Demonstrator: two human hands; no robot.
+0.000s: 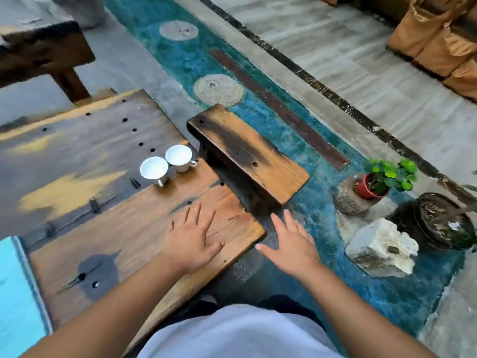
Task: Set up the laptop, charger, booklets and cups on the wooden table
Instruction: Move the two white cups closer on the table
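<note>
Two white cups stand side by side on the wooden table [103,156], one [154,168] nearer me and one [179,156] just behind it, both upright and empty. My left hand [192,235] hovers flat over the table's near right corner, fingers straight, holding nothing. My right hand [290,240] is spread open past the table's edge, over the floor. A light blue booklet [18,293] lies at the table's near left, cut off by the frame. No laptop or charger is in view.
A low wooden bench [247,153] stands close to the table's right side. Beyond it lie a blue floor strip, a potted green plant [384,177], a white rock [382,249] and a dark bowl planter [444,220]. Another wooden bench [44,50] sits at the far left.
</note>
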